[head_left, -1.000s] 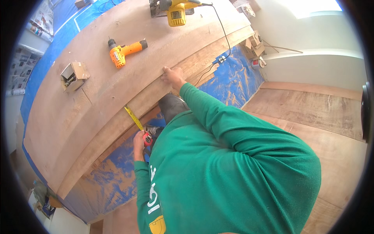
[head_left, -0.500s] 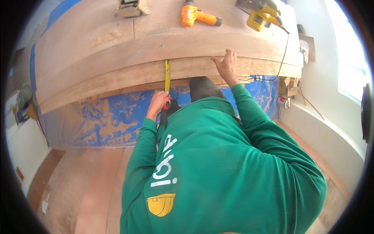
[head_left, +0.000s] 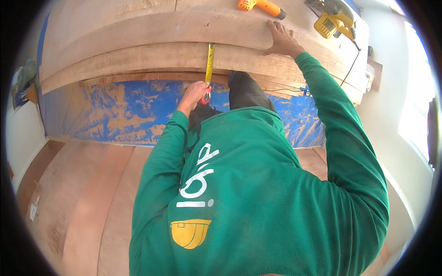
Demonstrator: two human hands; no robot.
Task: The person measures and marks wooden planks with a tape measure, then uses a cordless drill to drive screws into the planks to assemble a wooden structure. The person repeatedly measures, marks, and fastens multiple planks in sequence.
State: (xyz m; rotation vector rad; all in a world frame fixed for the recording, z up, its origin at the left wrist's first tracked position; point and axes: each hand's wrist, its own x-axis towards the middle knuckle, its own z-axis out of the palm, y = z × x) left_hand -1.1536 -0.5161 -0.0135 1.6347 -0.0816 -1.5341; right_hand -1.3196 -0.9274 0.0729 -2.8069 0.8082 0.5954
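Looking down, head view: a person in a green sweatshirt is bending over a wooden board [head_left: 138, 57] lying on a work surface draped in blue sheeting [head_left: 115, 112]
Left hand [head_left: 195, 94]: is closing around a red tape measure case [head_left: 206, 96], fingers wrapped tight
Yellow tape blade [head_left: 210, 57]: is running straight up from the case across the board's face, its tip reaching the far edge
Right hand [head_left: 282, 40]: is pressing flat and open on the board, gripping nothing
Nearby tools: an orange drill [head_left: 260, 6] and a yellow saw [head_left: 332, 20] are lying just past the right hand, the saw's black cord [head_left: 352, 64] trailing off the side
Risk: the blade's tip is likely to slip off the edge if the case tilts; a sweeping right arm could knock the drill
Room: the board is lying bare to the left of the blade; wooden floor [head_left: 83, 202] is stretching open behind
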